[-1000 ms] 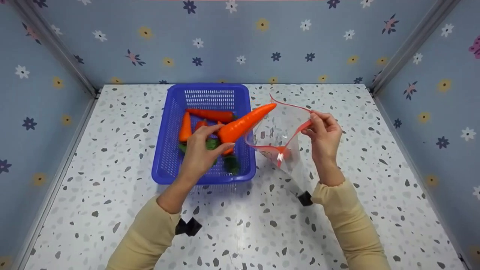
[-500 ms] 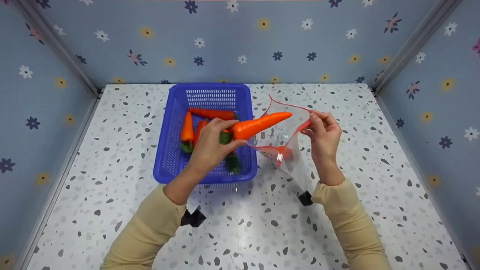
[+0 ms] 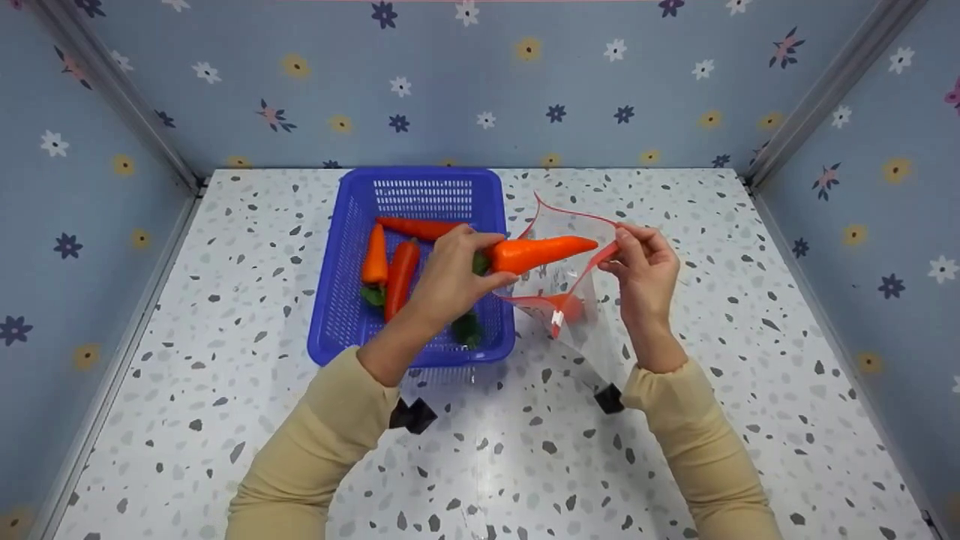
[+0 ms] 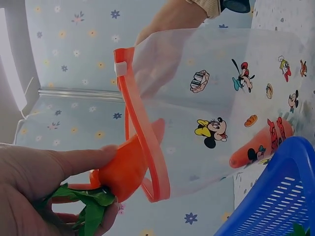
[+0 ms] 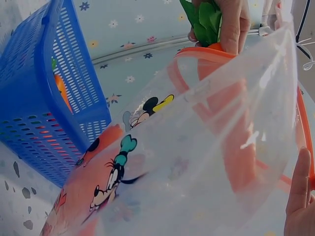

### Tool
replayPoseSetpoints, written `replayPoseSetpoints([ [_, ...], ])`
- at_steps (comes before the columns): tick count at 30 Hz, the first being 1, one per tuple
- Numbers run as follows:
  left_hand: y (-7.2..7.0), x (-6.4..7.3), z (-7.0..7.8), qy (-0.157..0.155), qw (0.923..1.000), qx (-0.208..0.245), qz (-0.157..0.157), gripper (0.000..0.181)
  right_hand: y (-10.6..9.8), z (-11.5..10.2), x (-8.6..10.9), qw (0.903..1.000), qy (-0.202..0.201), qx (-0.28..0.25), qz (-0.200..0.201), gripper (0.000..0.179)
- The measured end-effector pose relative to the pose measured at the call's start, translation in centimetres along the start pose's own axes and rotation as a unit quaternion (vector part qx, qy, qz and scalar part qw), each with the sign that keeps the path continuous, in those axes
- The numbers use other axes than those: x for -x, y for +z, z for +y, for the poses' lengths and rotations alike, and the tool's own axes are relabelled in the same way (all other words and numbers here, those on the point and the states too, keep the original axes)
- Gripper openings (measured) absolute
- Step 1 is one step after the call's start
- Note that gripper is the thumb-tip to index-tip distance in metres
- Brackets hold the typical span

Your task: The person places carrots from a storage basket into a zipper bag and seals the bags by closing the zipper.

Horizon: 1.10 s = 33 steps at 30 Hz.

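My left hand grips an orange carrot by its leafy end. In the left wrist view the green leaves hang below the thumb, and the carrot's tip points into the mouth of a clear zip bag. Between thumb and fingers, my right hand pinches the bag's red-edged rim, and the mouth gapes wide. Cartoon figures are printed on the film. Low inside the bag lies another orange-red vegetable, partly behind the prints.
A blue slotted basket stands left of the bag. It holds a red chili, a small carrot, a long red vegetable and green leaves. Flowered panels enclose the speckled table at back and sides.
My left hand has carried the carrot rightward from over the basket to the bag's mouth, levelling it out. The right hand has stayed nearly still at the rim.
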<state>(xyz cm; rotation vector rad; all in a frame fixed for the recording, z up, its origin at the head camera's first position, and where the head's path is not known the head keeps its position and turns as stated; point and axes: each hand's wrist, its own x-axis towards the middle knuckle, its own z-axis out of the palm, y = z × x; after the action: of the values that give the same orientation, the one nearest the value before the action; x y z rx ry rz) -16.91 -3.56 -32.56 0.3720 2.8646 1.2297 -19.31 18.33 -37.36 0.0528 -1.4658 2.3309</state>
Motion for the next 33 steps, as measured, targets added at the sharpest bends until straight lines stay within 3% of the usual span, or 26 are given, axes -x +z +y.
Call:
replayPoseSetpoints([
  [9, 1.5, -1.3, 1.0, -0.016, 0.9995, -0.009, -0.024, 0.049, 0.1, 0.1, 0.1, 1.0000, 0.006, 0.006, 0.004, 0.012],
  [18, 2.7, -2.3, 1.6, 0.002, 0.9998, 0.000, -0.020, 0.048, 0.1, 0.2, 0.1, 1.0000, 0.003, -0.004, 0.001, 0.008],
  [29, 3.2, -2.7, 1.9, 0.069, 0.9945, 0.077, 0.017, 0.037, 0.1, 0.3, 0.0, 0.9999, -0.003, -0.014, -0.002, 0.006],
  [33, 3.0, -2.8, 1.7, 0.086, 0.9906, 0.094, 0.049, 0.031, 0.2, 0.2, 0.0, 0.9999, -0.003, -0.014, -0.002, 0.006],
])
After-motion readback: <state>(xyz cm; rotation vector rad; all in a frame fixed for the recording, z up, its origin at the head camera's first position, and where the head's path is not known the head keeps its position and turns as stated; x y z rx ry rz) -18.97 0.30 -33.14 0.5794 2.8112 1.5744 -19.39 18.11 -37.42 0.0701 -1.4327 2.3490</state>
